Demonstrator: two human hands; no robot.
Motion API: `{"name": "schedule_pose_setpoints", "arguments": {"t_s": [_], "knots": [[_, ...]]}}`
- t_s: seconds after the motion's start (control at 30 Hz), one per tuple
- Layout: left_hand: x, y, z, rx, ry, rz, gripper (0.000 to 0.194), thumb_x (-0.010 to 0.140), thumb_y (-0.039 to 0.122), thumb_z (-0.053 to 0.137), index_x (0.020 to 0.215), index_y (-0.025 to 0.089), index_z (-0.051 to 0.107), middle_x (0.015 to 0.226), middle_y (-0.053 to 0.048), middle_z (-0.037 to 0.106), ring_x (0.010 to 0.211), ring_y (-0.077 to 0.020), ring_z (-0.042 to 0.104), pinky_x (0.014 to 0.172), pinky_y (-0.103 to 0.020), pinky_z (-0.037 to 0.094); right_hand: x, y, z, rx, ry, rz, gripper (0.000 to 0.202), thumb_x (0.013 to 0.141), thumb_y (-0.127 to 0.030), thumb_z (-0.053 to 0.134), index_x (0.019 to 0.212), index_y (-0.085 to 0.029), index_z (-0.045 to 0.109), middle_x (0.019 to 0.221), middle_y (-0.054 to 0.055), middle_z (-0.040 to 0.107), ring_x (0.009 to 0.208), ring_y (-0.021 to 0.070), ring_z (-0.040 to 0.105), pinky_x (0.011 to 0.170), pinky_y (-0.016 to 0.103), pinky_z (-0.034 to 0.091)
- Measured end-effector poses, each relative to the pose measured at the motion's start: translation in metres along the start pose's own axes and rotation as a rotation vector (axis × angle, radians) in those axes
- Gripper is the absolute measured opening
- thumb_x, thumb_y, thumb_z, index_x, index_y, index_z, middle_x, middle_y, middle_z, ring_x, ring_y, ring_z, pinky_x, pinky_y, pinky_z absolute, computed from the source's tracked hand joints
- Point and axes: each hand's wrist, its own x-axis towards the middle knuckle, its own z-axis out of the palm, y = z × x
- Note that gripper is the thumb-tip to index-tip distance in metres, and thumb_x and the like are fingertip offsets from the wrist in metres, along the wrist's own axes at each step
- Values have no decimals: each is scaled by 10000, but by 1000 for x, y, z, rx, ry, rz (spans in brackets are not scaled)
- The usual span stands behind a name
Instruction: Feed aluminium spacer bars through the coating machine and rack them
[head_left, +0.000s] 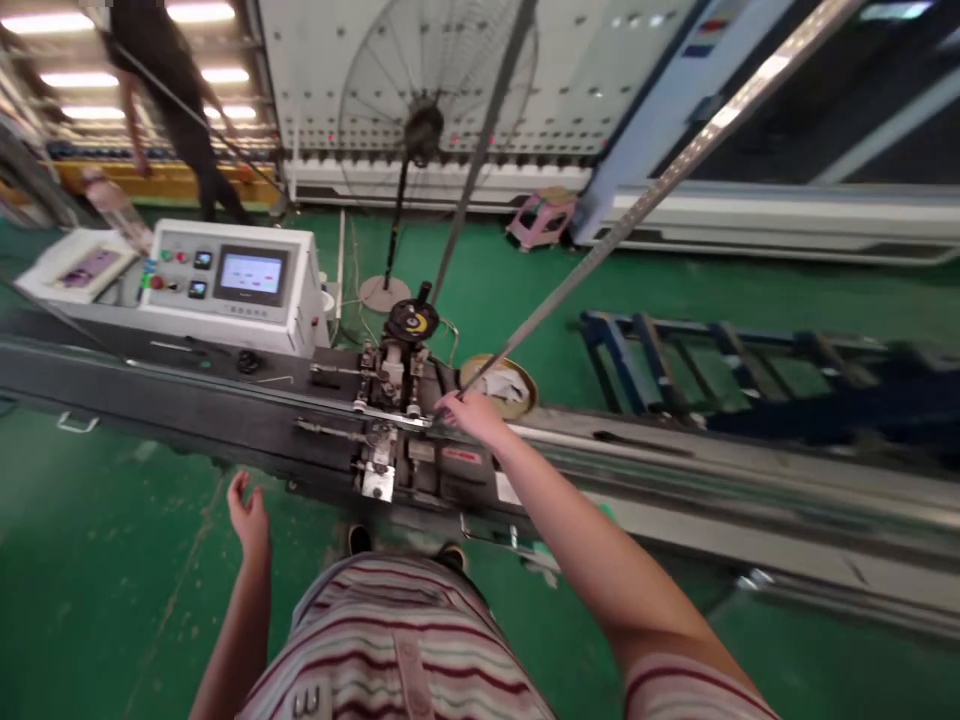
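Green floor; long, thin silver strip

fan stands on green floor | pink stool by the wall | white box with screen and buttons | blue rack lies flat | person walks far back | lights shine above

Shiny metal strip, glossy green floor

R hand pinching, L hand open.
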Motion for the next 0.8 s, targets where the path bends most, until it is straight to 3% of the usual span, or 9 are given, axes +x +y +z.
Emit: {"name": "schedule_pose_setpoints", "arguments": {"t_s": [0.17, 0.27, 0.4, 0.53, 0.6, 0.67, 0.8], "knots": [[9, -6, -46, 14, 81, -42, 429, 827, 350, 625, 1234, 223, 585, 1290, -127, 606, 1223, -267, 560, 1057, -462, 441, 4, -69, 49, -44, -84, -88, 333, 907, -275, 464, 980, -187, 776, 798, 43, 745, 755, 169, 705, 794, 249, 505], [8, -8, -62, 14, 108, -49, 419, 831, 356, 621, 1230, 229, 590, 1287, -121, 607, 1224, -264, 559, 1063, -456, 438, 5, -111, 77, -74, -121, -138, 332, 897, -257, 467, 975, -174, 779, 795, 53, 743, 774, 173, 706, 810, 253, 495], [7, 0, -65, 14, 98, -62, 400, 838, 349, 609, 1217, 224, 588, 1292, -126, 600, 1224, -267, 551, 1044, -452, 451, 6, -162, 115, -35, -132, -180, 336, 886, -246, 472, 971, -149, 782, 801, 72, 745, 814, 188, 709, 834, 264, 490], [23, 30, -49, -53, 27, -53, 427, 826, 302, 629, 1241, 225, 567, 1338, -132, 571, 1244, -253, 529, 1041, -428, 455, 8, -195, 146, 3, -142, -201, 378, 903, -261, 428, 1013, -160, 775, 837, 60, 752, 830, 173, 711, 840, 253, 499], [37, 50, -36, -162, 14, -101, 488, 805, 255, 667, 1276, 237, 542, 1374, -126, 552, 1277, -228, 513, 1096, -407, 412, 7, -200, 150, 38, -147, -205, 402, 908, -259, 395, 1013, -159, 769, 828, 53, 749, 804, 161, 711, 816, 246, 512], [51, 73, -22, -336, 22, -255, 573, 794, 221, 689, 1330, 263, 492, 1421, -116, 523, 1315, -199, 496, 1139, -393, 366, 2, -197, 141, 134, -155, -203, 390, 892, -260, 398, 972, -151, 763, 782, 48, 738, 750, 155, 708, 761, 241, 528], [62, 124, 14, -551, -58, -519, 660, 828, 283, 682, 1415, 325, 384, 1434, -110, 527, 1269, -201, 564, 1109, -434, 400, -22, -175, 86, 414, -197, -145, 286, 820, -249, 470, 841, -134, 731, 663, 45, 693, 634, 159, 689, 605, 225, 530]]}}
